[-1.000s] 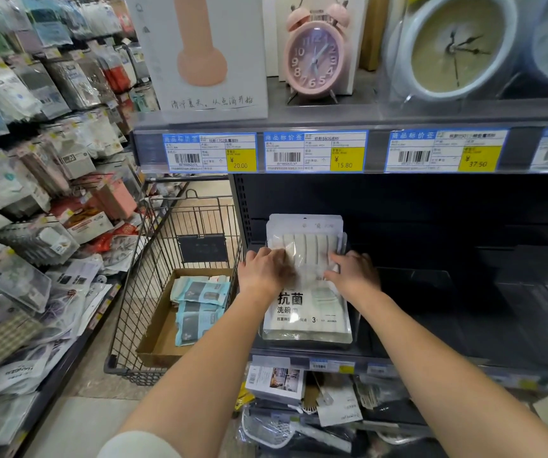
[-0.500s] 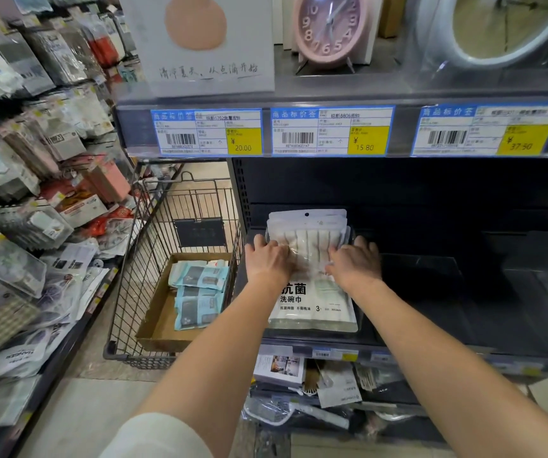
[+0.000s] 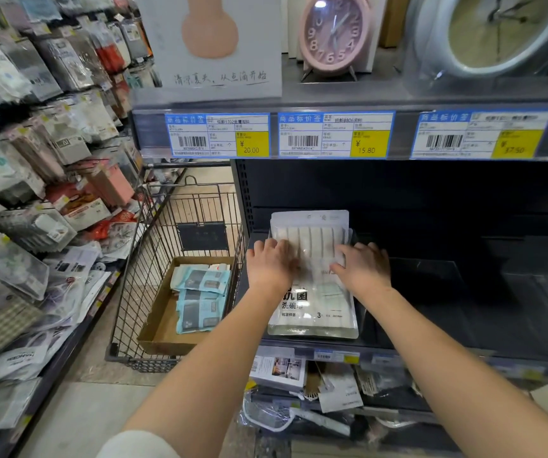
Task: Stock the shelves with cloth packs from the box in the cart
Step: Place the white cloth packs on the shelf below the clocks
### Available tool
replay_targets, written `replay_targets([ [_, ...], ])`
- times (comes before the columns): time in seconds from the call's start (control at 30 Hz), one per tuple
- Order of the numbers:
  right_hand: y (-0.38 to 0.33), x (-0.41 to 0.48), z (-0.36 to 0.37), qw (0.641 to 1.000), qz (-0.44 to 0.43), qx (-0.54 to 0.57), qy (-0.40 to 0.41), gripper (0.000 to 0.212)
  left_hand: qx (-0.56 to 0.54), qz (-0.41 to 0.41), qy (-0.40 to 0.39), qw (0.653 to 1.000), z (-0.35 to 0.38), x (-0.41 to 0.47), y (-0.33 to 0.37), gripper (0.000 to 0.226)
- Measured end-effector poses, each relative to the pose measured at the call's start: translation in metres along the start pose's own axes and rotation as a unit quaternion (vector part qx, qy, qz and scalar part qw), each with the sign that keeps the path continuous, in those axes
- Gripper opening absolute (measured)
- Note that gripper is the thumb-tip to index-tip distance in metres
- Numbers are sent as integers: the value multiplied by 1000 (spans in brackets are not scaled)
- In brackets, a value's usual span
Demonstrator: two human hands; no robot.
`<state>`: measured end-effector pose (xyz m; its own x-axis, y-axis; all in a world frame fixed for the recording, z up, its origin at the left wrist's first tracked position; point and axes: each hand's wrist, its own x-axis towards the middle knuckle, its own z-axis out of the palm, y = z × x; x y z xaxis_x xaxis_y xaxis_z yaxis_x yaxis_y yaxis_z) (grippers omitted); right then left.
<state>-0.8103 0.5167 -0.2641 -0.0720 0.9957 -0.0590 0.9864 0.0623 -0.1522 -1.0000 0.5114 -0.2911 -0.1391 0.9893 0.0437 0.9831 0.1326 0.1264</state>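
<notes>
White cloth pack near shelf left end | left hand, right hand: fingers flat, released, pressing pack

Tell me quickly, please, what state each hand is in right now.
Left hand: open, fingers flat on the white cloth pack.
Right hand: open, also pressing that pack.

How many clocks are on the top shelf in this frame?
2. A pink alarm clock stands above the 15.80 price tag; a larger pale clock in clear wrapping sits to its right, cut off by the frame edge. More may lie out of view.
</notes>
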Motion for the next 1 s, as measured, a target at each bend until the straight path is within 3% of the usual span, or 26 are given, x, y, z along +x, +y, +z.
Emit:
replay_targets([
  [0.1, 0, -4, -1, 1000, 6, 6, 6, 44, -16, -1, 21, 1000, -5, -4, 0, 53],
  [0.8, 0, -14, 4, 999, 4, 19, 33, 49, -68, 9, 50, 996, -5, -22, 0, 40],
  [1.0, -1, -10, 5, 999, 9, 17, 36, 44, -47, 44, 28, 998, -8, -27, 2, 68],
])
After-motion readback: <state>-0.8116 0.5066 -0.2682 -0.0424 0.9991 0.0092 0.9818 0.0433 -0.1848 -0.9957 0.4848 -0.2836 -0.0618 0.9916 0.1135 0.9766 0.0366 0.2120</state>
